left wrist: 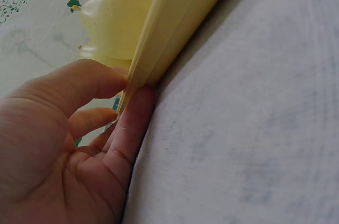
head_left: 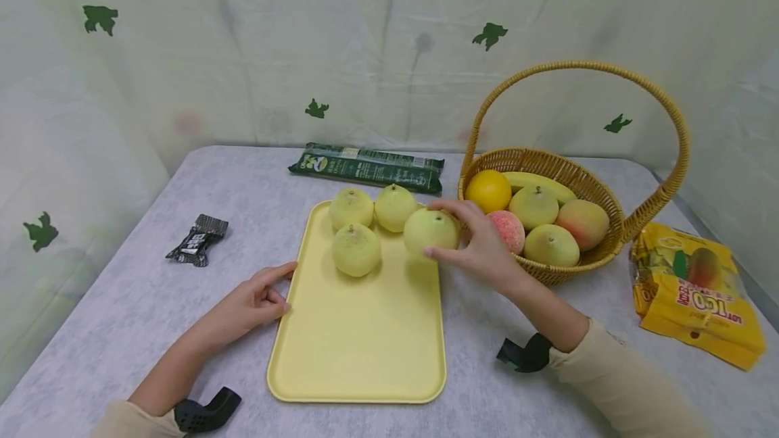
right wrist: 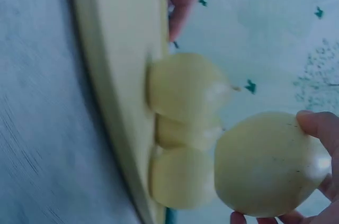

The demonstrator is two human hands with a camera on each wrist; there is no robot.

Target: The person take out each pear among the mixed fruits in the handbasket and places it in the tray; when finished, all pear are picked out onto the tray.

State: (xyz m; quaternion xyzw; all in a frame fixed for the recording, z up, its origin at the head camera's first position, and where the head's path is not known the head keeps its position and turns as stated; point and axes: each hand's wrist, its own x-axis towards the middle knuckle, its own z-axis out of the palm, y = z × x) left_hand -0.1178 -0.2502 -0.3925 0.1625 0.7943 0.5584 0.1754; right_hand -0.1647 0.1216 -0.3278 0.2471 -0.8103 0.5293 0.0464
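Observation:
My right hand (head_left: 481, 242) grips a pale yellow-green pear (head_left: 431, 232) between thumb and fingers, raised over the right edge of the yellow tray (head_left: 359, 357). In the right wrist view this held pear (right wrist: 270, 166) shows fine speckles and sits apart from the tray surface. Three similar pears stand at the tray's far end: one back left (head_left: 351, 208), one back right (head_left: 395, 208) and one in front (head_left: 356, 251). On the tray's left rim, my left hand (head_left: 252, 306) holds the edge; the left wrist view has fingertips (left wrist: 140, 99) right against the rim.
A wicker basket (head_left: 615, 259) with a tall handle holds an orange, a banana, a peach, a mango and pears. Beside it lies a yellow snack bag (head_left: 700, 296). A green packet (head_left: 368, 166) lies behind the tray, a small black-wrapped snack (head_left: 197, 240) to the left.

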